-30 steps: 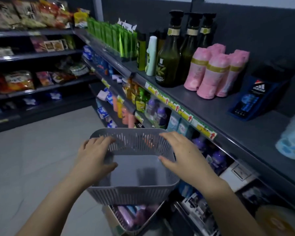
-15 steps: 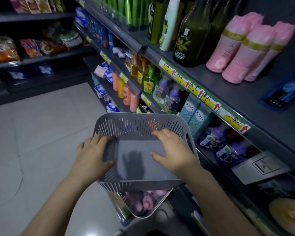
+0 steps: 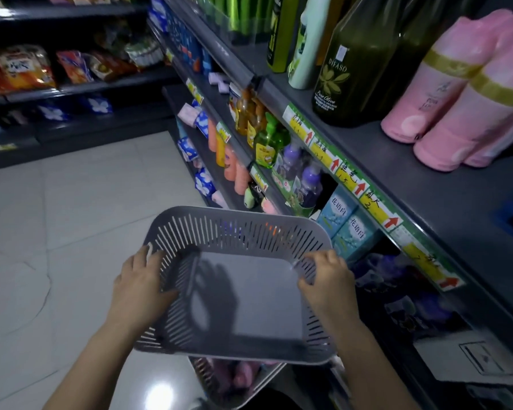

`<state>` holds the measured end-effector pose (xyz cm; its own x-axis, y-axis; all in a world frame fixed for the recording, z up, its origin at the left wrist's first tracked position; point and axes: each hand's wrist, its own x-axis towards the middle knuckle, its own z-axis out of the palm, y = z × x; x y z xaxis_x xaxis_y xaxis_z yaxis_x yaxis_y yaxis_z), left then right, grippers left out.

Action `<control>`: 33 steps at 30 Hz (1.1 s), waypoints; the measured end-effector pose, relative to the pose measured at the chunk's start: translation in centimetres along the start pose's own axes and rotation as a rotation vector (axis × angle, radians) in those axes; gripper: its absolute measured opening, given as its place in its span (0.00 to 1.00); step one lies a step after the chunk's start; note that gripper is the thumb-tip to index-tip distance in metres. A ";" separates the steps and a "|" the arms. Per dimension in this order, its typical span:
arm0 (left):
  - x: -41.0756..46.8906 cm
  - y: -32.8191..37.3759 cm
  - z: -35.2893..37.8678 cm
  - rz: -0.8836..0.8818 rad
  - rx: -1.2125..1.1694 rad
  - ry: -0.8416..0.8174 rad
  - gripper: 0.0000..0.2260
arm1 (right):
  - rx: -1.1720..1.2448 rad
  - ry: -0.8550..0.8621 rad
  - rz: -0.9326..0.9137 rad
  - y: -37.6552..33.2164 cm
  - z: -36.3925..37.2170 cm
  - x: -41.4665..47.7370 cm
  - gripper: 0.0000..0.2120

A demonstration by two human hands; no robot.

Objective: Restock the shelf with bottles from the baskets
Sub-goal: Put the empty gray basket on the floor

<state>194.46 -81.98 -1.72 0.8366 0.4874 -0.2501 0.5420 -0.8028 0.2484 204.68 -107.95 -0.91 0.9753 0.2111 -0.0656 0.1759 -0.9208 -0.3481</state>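
Observation:
I hold an empty grey slotted basket [image 3: 243,303] in front of me with both hands. My left hand [image 3: 142,285] grips its left rim and my right hand [image 3: 326,279] grips its right rim. Directly beneath it sits a second grey basket [image 3: 237,383] holding pink bottles [image 3: 243,374], mostly hidden by the upper one. On the top shelf [image 3: 427,184] to my right stand pink bottles [image 3: 444,96] with gold bands and a dark green olive bottle [image 3: 347,69].
Lower shelves on the right hold orange, green and purple bottles [image 3: 308,179] and blue boxes [image 3: 344,220]. Yellow price tags [image 3: 350,179] run along the shelf edge. Snack bags [image 3: 24,66] fill the far racks. White tiled floor [image 3: 71,217] lies to the left.
The view has dropped and closed in on the shelf. The empty basket has tilted so its floor faces me, and both hands have slid out to its side rims.

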 end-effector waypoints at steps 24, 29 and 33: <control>3.9 1.9 1.4 -0.279 -0.094 0.092 0.32 | 0.212 0.138 -0.020 3.3 2.7 3.2 0.21; 4.7 1.4 1.7 -0.330 -0.079 0.112 0.19 | 0.169 -0.023 0.095 2.9 2.3 3.3 0.32; 4.8 -0.1 1.3 -0.290 -0.125 0.119 0.12 | 0.066 -0.157 0.143 2.9 1.8 4.0 0.34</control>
<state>198.33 -79.98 -4.15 0.6454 0.7322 -0.2176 0.7583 -0.5801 0.2974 208.82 -109.16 -3.85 0.9559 0.1332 -0.2616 0.0233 -0.9227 -0.3847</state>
